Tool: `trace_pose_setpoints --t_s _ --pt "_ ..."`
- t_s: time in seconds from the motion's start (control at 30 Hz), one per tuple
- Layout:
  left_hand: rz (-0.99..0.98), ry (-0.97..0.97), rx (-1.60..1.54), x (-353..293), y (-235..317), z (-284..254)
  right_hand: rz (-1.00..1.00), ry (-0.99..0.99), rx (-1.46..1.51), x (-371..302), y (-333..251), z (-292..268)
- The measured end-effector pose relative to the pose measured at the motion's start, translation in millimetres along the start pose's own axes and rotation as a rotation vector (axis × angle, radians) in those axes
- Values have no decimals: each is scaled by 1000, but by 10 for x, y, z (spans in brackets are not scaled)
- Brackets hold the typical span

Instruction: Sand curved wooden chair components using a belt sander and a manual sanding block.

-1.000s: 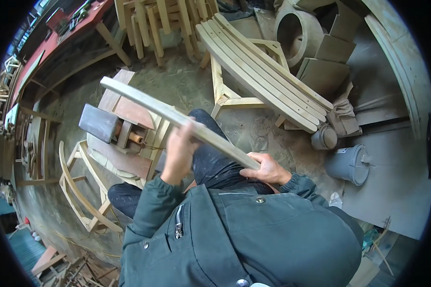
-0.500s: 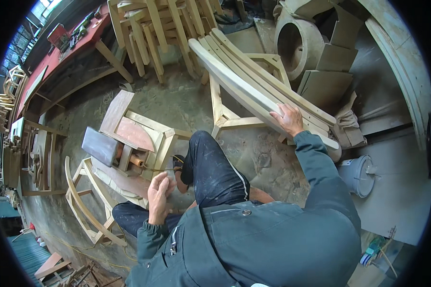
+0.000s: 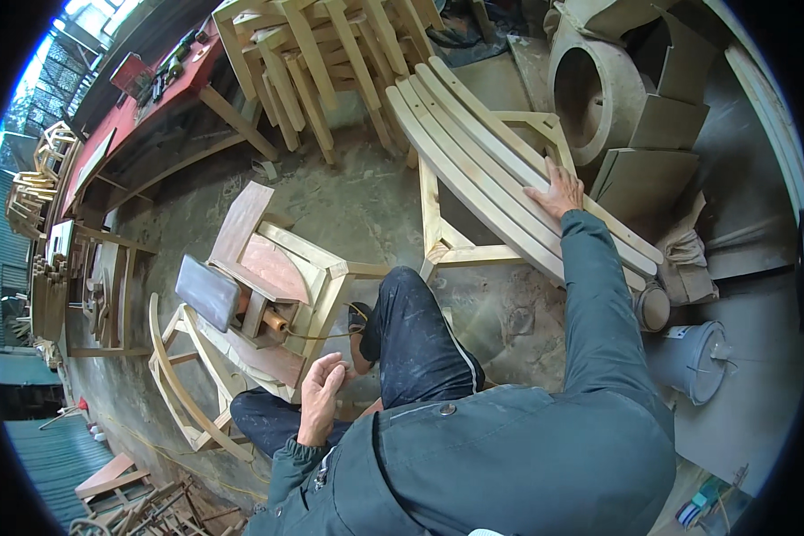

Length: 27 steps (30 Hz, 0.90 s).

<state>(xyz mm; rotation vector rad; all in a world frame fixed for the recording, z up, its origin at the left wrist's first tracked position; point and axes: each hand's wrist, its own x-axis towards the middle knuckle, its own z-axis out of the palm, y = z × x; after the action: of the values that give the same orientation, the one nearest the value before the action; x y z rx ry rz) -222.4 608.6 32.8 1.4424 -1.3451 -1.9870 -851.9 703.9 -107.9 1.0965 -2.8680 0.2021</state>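
Note:
Several long, pale, curved wooden slats (image 3: 473, 156) lie side by side at the right, on a wooden frame (image 3: 473, 256). My right hand (image 3: 560, 190) is on them, gripping one slat with thumb and fingers on either side of it. My left hand (image 3: 320, 399) is raised in front of my body above my bent leg, its fingers loosely curled, with nothing visible in it. Nearest to it is a tool with a grey flat-faced block (image 3: 207, 293) and an orange handle (image 3: 277, 320), of a kind I cannot make out. This tool sits on a low wooden frame (image 3: 326, 308) with flat boards.
Wooden frames (image 3: 317, 62) are stacked at the back. A red-topped bench (image 3: 143, 112) stands at the far left. A curved wooden frame (image 3: 174, 384) leans at the left. A round-holed wooden form (image 3: 590, 89) and a grey bucket (image 3: 692, 357) are at the right. A cord (image 3: 322, 337) crosses the floor.
My right hand has shifted from the nearest slat to one farther back, and the slats now lie more spread out. My left hand stays curled. The whole view has swung slightly.

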Motion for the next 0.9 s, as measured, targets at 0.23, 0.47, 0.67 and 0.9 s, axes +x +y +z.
trace_pose_setpoints --t_s 0.23,0.47,0.67,0.9 --pt "2 -46 24 134 -72 73 42 -69 176 73 23 -88" --pt "31 -11 4 127 -88 -35 74 -75 145 -69 -49 -207" --pt "159 27 35 -13 -347 -379 118 -197 31 -175 -681 -295" --pt "390 533 149 -284 -347 -1350 -408 396 336 -1266 -1160 367"
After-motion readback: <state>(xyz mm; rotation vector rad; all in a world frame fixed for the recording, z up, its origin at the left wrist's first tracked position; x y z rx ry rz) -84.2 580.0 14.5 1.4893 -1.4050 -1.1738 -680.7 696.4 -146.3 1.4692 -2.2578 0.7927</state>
